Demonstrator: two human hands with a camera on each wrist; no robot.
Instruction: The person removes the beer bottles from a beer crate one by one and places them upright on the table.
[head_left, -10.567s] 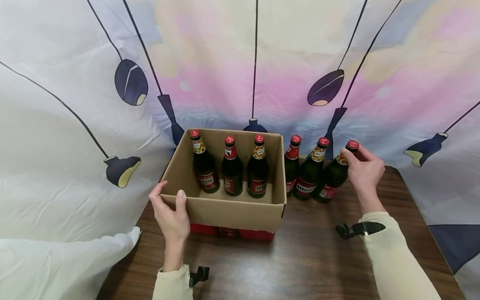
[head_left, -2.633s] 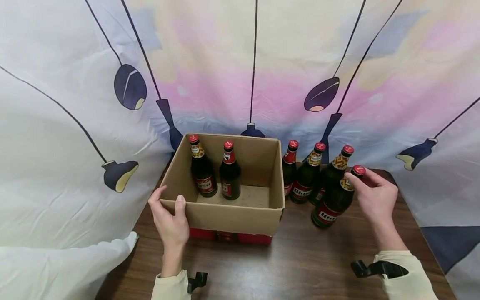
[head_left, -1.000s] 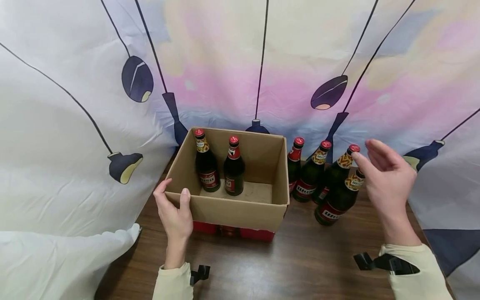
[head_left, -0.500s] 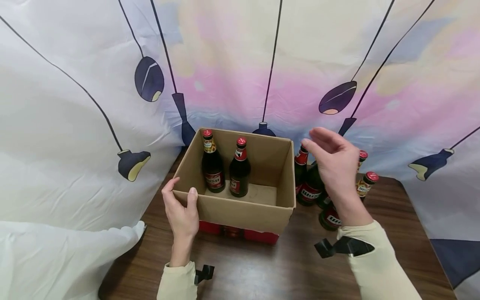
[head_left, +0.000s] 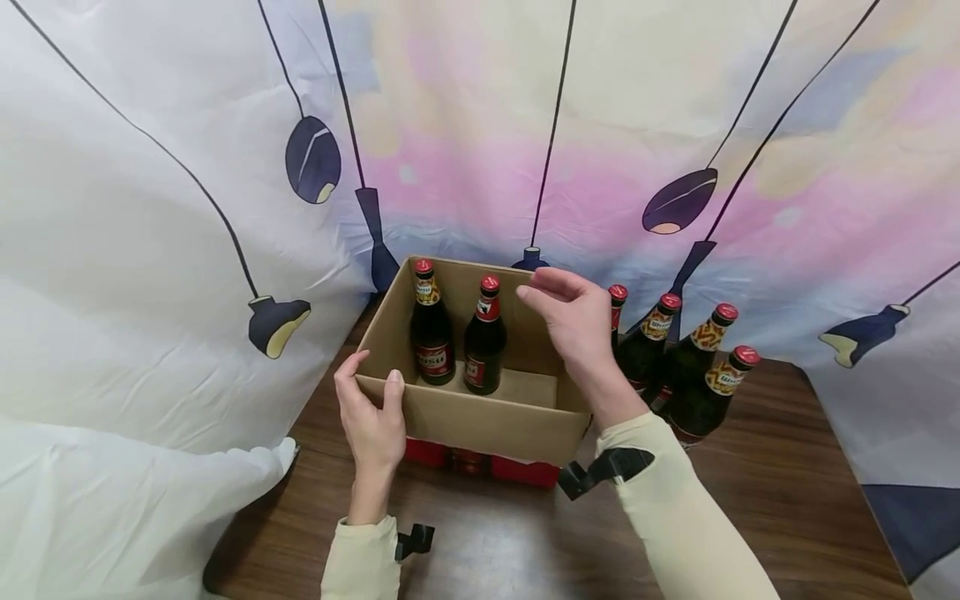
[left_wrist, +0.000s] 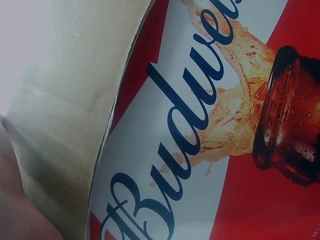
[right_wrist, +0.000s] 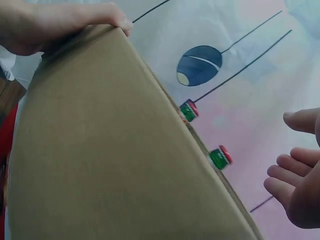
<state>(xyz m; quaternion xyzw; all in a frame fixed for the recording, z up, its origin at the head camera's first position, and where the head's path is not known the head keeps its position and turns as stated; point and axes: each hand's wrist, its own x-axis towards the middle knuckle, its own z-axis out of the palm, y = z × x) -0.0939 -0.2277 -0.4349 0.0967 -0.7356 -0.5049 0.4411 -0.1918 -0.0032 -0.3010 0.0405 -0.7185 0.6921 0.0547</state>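
An uncovered cardboard box (head_left: 480,421) stands on the table, with two dark beer bottles inside, upright: a left beer bottle (head_left: 432,329) and a right beer bottle (head_left: 485,342), both red-capped. My left hand (head_left: 372,433) grips the box's front left corner, thumb over the front rim and fingers at the left side. Over the box's right side hangs my right hand (head_left: 581,325), holding nothing. Its loosely bent fingers (right_wrist: 285,175) are apart from the thumb in the right wrist view, and the fingertips point toward the right bottle's neck without touching it.
Several more beer bottles (head_left: 697,400) stand close together just right of the box, partly behind my right forearm. The wooden table (head_left: 810,475) ends at a printed cloth backdrop (head_left: 465,150). White cloth (head_left: 150,500) bunches at the left.
The box held three bottles at first; one now stands outside, in front of the others at right. My right hand has let go of it and moved left over the box. My left hand keeps its grip.
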